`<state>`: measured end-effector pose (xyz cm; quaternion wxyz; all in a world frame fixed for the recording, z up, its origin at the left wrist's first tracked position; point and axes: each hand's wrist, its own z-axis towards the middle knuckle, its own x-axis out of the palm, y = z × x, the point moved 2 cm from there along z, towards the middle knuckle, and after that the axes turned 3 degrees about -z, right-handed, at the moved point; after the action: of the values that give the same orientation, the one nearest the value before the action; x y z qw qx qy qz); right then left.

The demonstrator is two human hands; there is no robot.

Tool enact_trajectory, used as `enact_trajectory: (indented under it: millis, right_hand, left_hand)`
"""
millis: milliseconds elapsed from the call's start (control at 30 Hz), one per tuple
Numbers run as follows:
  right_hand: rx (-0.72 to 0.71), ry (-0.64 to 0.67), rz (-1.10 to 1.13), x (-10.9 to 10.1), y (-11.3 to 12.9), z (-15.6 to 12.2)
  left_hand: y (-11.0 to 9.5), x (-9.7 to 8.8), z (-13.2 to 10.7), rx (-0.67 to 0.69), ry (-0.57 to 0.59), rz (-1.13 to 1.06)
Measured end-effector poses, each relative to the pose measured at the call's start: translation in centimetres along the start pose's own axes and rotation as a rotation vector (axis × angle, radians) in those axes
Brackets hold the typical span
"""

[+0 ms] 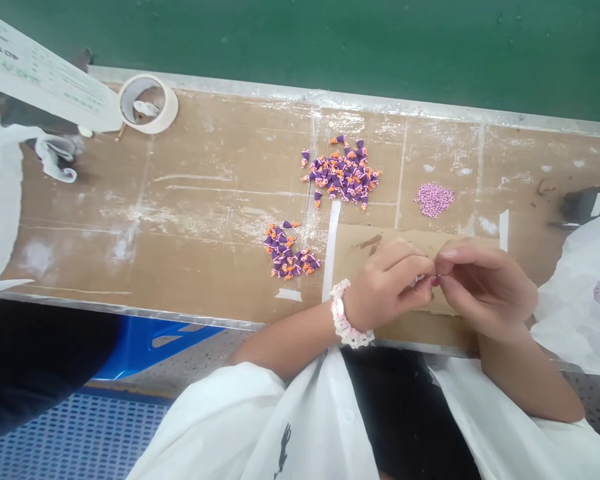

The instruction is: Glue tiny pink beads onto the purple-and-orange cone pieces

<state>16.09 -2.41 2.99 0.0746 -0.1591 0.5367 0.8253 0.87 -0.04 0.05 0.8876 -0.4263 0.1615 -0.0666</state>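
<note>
My left hand, with a white-and-pink scrunchie round its wrist, is closed in a pinch. My right hand meets it fingertip to fingertip, also pinching. Whatever they hold is tiny and mostly covered by the fingers; I cannot make out its kind. Both hands are above a cardboard sheet taped to the table. Beyond them lies a small heap of pink bead-like pieces. To the left are a larger pile of tiny purple-and-orange figures and a smaller pile of the same figures.
A roll of masking tape stands at the far left by a white printed box. White plastic bags lie at the right. A dark object sits near the right edge. A blue stool is below the table.
</note>
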Motion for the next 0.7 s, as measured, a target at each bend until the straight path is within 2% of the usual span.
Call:
enact_trajectory:
  millis: [133, 267, 400, 467, 600, 700]
  right_hand:
    - [0.031, 0.015, 0.048, -0.1, 0.0, 0.1]
    - [0.111, -0.025, 0.142, -0.1, -0.1, 0.0]
    - [0.148, -0.066, 0.166, -0.8, -0.6, -0.3]
    - [0.155, 0.010, 0.035, -1.3, -0.9, -0.4]
    - [0.167, 0.288, -0.303, -2.2, -1.5, -0.4]
    - [0.171, 0.424, -0.363, -2.3, -1.6, -0.3]
  left_hand:
    - [0.0, 0.1, -0.1, 0.094, 0.012, 0.083]
    - [0.0, 0.1, -0.2, -0.005, 0.047, -0.002]
    - [0.1, -0.3, -0.1, -0.130, 0.002, -0.124]
    - [0.3, -0.6, 0.0, -0.226, -0.061, -0.151]
    - [0.8, -1.1, 0.1, -0.354, -0.174, -0.189]
    - [1.0, -1.2, 0.2, -0.388, -0.188, -0.205]
